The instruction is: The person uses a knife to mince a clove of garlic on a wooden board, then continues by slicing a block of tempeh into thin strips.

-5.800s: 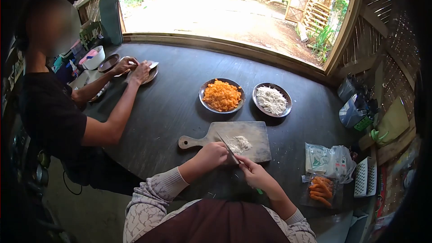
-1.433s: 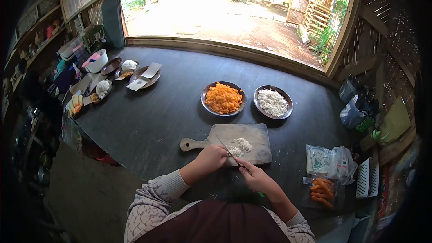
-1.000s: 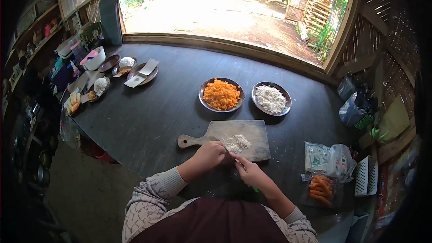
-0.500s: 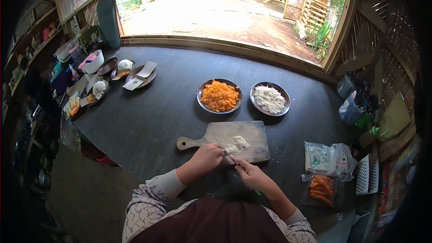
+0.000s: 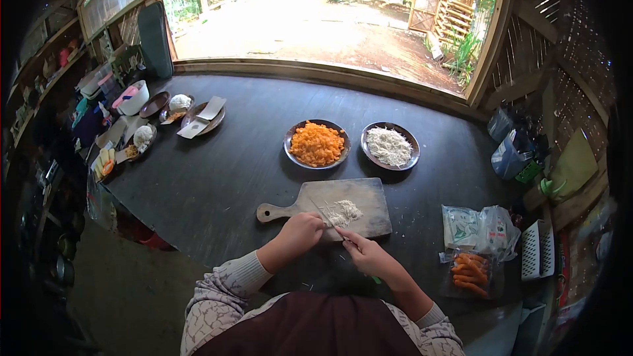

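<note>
We start at the far left of the desk [image 5: 198,178], and here's the change: the co-worker who was bent over this corner a few seconds ago is out of sight, leaving the white mounds [image 5: 142,137] in view, with a pale card [image 5: 211,109] over a brown plate [image 5: 214,130]. So the visible work, as we judge it, comes down to one pair of hands. Moving right, we meet the wooden cutting board [image 5: 369,198], its handle pointing left, and the left hand [image 5: 300,234] at its near edge; those fingers turn down out of sight, so we can't tell how they are set or what they grip. Beyond the board sits a heap of orange pieces [image 5: 316,144]. Now the knife [image 5: 339,233], held between the hands, and beside it on the board the pale shreds [image 5: 344,213], looking much the same size as a second ago: little progress there, we reckon. The right hand [image 5: 369,257] has its fingers closed on the knife's handle. Farther right we pass a dish of white shreds [image 5: 389,146], a printed packet [image 5: 460,227], bagged orange sticks [image 5: 471,273] and, last, a white grater [image 5: 538,250].
</note>
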`<state>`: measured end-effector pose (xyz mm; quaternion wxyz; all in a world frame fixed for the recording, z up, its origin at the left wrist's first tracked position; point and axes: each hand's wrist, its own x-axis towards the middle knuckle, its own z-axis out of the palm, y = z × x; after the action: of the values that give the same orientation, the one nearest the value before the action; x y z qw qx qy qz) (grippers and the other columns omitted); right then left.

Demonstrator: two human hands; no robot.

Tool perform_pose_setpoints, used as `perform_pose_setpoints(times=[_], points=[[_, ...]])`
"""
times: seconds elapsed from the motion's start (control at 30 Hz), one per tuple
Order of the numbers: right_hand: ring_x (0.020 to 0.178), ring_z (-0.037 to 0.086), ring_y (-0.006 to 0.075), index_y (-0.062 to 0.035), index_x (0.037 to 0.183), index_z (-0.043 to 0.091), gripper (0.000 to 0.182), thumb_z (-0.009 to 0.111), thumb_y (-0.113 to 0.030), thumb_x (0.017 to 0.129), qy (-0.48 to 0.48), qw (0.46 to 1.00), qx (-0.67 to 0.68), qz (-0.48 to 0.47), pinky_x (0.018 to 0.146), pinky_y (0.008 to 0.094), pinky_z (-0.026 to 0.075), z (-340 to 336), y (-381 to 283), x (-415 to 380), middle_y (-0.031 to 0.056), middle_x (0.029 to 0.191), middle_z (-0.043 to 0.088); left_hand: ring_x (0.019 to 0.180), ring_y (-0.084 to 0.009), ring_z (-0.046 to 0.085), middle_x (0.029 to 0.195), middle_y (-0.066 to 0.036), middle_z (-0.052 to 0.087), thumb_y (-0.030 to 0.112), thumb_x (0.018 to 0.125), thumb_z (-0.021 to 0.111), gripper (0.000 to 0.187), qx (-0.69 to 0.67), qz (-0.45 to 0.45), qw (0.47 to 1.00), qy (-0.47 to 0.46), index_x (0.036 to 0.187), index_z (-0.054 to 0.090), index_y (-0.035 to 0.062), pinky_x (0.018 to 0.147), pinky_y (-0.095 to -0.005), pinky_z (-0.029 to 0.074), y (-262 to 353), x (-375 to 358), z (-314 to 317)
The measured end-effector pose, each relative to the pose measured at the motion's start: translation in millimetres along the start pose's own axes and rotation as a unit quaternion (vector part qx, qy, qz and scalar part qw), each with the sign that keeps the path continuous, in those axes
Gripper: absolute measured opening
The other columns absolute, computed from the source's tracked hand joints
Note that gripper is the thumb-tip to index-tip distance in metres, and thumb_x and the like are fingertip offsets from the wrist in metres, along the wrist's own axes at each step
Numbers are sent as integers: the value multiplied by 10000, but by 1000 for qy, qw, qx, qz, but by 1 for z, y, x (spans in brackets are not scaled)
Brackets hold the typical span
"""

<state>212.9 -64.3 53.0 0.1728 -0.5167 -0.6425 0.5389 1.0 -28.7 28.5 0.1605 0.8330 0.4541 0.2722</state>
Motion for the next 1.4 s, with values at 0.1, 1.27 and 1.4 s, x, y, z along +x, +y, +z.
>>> perform_pose_setpoints(times=[0.1, 1.27, 1.4], points=[[509, 448, 91, -269, 1371, 461, 402, 476, -253, 970, -18, 1000, 0, 26, 521, 262, 432, -2, -3, -2, 38, 616, 489, 778, -322, 615, 784, -147, 619, 73, 716, 563, 117, 6, -20, 1000, -17, 696, 659, 11, 714, -423, 497, 1, -2, 0], [472, 483, 113, -266, 1394, 409, 409, 426, -252, 986, -28, 999, -31, 32, 485, 275, 450, 7, -10, 3, 47, 586, 493, 806, -319, 632, 859, -144, 654, 68, 739, 614, 146, -29, -27, 999, -36, 837, 691, -8, 743, -393, 510, -3, -1, -4], [464, 495, 128, -271, 1391, 411, 410, 432, -252, 982, -35, 999, -22, 32, 487, 286, 464, 4, -5, 5, 56, 582, 503, 807, -316, 635, 852, -146, 655, 65, 734, 619, 147, -13, -14, 999, -41, 836, 691, -12, 739, -386, 512, -3, 0, -4]])
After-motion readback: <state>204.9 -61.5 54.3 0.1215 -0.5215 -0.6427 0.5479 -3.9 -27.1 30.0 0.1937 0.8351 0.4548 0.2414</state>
